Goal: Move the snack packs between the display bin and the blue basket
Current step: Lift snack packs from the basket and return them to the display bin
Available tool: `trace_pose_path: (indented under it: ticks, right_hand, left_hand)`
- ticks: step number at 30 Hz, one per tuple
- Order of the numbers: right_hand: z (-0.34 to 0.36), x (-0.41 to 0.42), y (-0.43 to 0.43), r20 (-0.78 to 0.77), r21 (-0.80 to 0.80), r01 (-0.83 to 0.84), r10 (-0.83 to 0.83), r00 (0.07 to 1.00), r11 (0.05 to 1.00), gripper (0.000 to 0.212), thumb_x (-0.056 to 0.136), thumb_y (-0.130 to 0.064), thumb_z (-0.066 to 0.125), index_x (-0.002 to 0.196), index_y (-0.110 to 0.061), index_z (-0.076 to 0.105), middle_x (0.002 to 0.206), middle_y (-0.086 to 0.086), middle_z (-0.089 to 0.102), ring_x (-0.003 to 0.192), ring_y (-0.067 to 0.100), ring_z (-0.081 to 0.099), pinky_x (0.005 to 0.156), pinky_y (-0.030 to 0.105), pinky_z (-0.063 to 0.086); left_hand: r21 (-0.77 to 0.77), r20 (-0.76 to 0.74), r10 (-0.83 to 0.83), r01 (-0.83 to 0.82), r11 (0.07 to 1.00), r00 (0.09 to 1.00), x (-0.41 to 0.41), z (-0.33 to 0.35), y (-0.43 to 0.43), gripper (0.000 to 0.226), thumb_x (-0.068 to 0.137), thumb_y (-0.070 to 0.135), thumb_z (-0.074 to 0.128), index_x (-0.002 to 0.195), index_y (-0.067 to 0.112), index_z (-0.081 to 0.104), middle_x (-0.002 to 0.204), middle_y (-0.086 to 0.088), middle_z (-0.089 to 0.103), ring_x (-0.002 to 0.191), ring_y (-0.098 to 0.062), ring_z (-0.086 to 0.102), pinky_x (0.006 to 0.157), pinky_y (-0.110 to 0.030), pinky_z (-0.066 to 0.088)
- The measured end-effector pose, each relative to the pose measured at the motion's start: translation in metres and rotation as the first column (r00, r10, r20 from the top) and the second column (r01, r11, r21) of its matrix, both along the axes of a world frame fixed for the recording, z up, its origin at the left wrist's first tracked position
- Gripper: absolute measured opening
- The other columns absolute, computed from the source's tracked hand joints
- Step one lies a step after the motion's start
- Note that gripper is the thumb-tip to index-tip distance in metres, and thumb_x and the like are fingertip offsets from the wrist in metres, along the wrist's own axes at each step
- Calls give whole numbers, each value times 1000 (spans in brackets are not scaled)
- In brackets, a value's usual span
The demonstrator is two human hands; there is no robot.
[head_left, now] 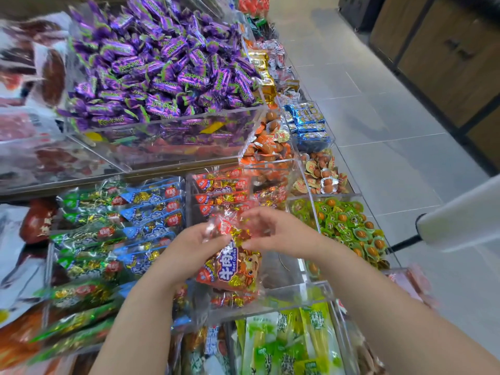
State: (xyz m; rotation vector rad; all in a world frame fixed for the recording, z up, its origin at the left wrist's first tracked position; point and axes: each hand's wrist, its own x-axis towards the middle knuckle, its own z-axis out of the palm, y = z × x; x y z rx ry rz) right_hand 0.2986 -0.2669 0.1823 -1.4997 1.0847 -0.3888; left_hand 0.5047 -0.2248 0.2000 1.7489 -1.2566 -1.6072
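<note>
A red snack pack (232, 269) marked "Beef cubes" hangs over a clear acrylic display bin (297, 292). My left hand (194, 247) grips its upper left side. My right hand (273, 231) pinches the pack's top edge, fingers blurred. More red packs (221, 190) lie stacked at the far end of the same bin and a few (232, 300) lie under the held one. No blue basket is in view.
Blue packs (151, 209) and green packs (86, 239) fill the bin to the left. Purple candies (162, 66) heap in a raised bin behind. Green cups (349, 223) and green-yellow packs (292, 345) lie right and near. A white roll (460, 215) juts in at right over tiled floor.
</note>
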Motion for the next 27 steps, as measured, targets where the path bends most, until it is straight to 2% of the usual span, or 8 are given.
trace_pose_path:
  ticks: [2, 4, 7, 10, 13, 15, 20, 27]
  right_hand:
    - [10, -2, 1, -146, -83, -97, 84, 986, 992, 56, 67, -41, 81, 115, -44, 52, 98, -16, 58, 84, -3, 56, 77, 18, 45]
    - [15, -4, 0, -199, -103, -132, 109, 974, 986, 40, 68, -38, 82, 98, -38, 55, 81, -15, 53, 65, -7, 49, 62, 10, 39]
    - [17, -12, 2, -202, -99, -78, 57, 978, 992, 30, 74, -28, 79, 71, -20, 51, 66, -7, 49, 57, 2, 46, 58, 14, 40]
    - [16, -31, 4, -200, -82, 148, -162, 966, 986, 31, 77, -20, 76, 101, -9, 61, 99, 9, 67, 92, 24, 64, 87, 40, 52]
    - [12, -44, 4, -148, -44, 372, -375, 915, 927, 38, 78, -14, 74, 112, -18, 59, 103, 2, 69, 96, 18, 66, 86, 38, 54]
    - [9, -44, 2, -130, -35, 496, -496, 858, 868, 34, 79, -12, 72, 107, -23, 56, 100, 0, 69, 92, 16, 66, 79, 34, 55]
    - [3, -19, -7, -248, -242, 536, -586, 772, 809, 27, 84, -15, 57, 111, -17, 51, 92, 1, 64, 81, 18, 62, 76, 40, 54]
    - [25, -19, -17, -193, -587, 523, -734, 651, 618, 23, 81, -14, 52, 100, -17, 39, 84, 6, 59, 72, 28, 57, 62, 37, 48]
  left_hand:
    - [-54, 80, -114, 119, 991, 990, -5, 3, 0, 16, 88, 37, 65, 99, 26, 69, 100, 4, 73, 100, -17, 66, 96, -47, 48]
    - [-100, 158, -158, 175, 979, 975, -10, 6, -2, 15, 86, 44, 65, 93, 31, 67, 97, 11, 71, 98, -8, 64, 87, -32, 50]
    - [-248, 374, 75, 21, 969, 924, -8, 6, -3, 24, 85, 55, 58, 88, 32, 61, 86, 16, 63, 84, -4, 60, 63, -20, 41]
    - [-395, 746, 265, 86, 914, 610, 7, -6, -4, 31, 89, 46, 59, 92, 15, 55, 87, -1, 59, 82, -20, 57, 60, -32, 45]
    - [-181, 958, 128, 196, 964, 258, 9, -20, -4, 51, 91, 57, 45, 111, 13, 58, 113, -12, 54, 105, -31, 52, 80, -41, 47]
    - [-136, 982, 103, 219, 966, 156, 6, -26, -5, 51, 93, 57, 38, 112, 16, 62, 118, -13, 51, 106, -31, 50, 82, -40, 46]
    - [-183, 974, 152, 189, 965, 166, 5, -35, -9, 48, 95, 53, 37, 109, 17, 64, 116, -13, 52, 105, -32, 51, 82, -41, 44]
    - [-213, 961, 175, 165, 963, 216, 7, -40, -10, 42, 94, 49, 42, 105, 15, 63, 110, -11, 50, 100, -31, 49, 81, -41, 40]
